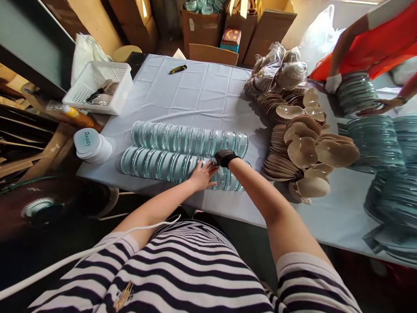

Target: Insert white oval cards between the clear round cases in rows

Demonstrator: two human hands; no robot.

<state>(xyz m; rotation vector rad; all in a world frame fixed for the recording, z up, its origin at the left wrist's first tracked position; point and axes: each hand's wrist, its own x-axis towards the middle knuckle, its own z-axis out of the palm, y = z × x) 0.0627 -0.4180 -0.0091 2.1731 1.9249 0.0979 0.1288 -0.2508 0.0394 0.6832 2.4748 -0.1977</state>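
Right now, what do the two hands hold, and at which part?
Both hands press on the near row of clear round lids: left hand flat on its top, gloved right hand beside it. Nothing is lifted.

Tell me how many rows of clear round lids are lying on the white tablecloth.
2: a far row, and a near row closer to the table edge, under the left hand and gloved right hand.

The lids (163, 163) in both rows look like clear, glossy plastic with a teal tint. A creased, matt white cloth (202, 93) covers the tabletop. The right hand (224, 157) wears a black mesh glove; the left hand (202, 176) is bare. The shells (304, 150) are beige, smooth and faintly shiny. The basket (99, 84) is white perforated plastic. The boxes (202, 28) are brown matt cardboard.
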